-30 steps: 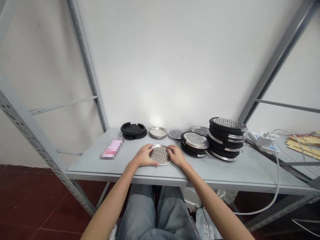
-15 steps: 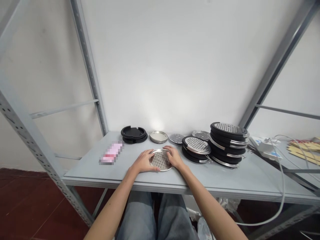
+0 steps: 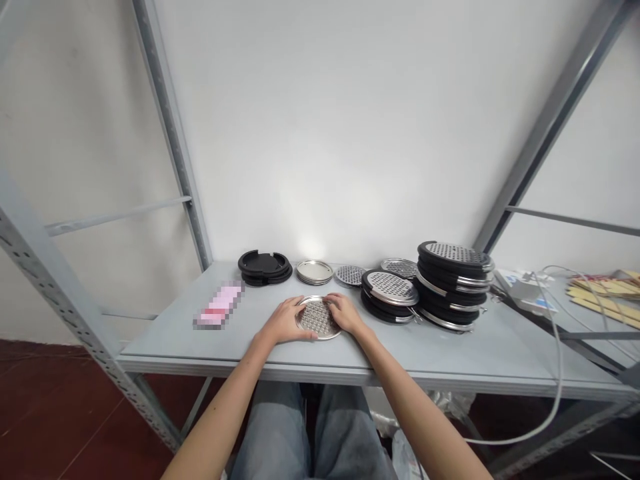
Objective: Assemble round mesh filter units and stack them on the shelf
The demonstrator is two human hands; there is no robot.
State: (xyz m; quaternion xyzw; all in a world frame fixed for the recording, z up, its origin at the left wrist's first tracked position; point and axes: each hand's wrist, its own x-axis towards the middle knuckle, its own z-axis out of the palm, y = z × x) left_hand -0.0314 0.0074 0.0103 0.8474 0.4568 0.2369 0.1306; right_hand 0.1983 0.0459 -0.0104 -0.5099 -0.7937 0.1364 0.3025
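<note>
A round metal dish with a perforated, studded disc point(image 3: 320, 317) in it lies flat on the table near the front edge. My left hand point(image 3: 287, 321) grips its left side, fingers on the far rim and thumb along the near rim. On the opposite side, my right hand point(image 3: 346, 313) rests bent fingers over the rim; its thumb is hard to make out. Behind the dish are a small stack of plain metal dishes point(image 3: 314, 271) and a loose perforated disc point(image 3: 350, 275).
Black round rings point(image 3: 265, 268) are piled at the back left, beside a pixelated pink item point(image 3: 220, 305). On the right stand a low stack point(image 3: 390, 297) and a taller stack point(image 3: 454, 287) of black-rimmed perforated assemblies. A white cable point(image 3: 557, 373) hangs over the right front edge.
The whole view has shifted slightly. Both hands stay on the metal dish, and the right fingers have moved a little over its rim.
</note>
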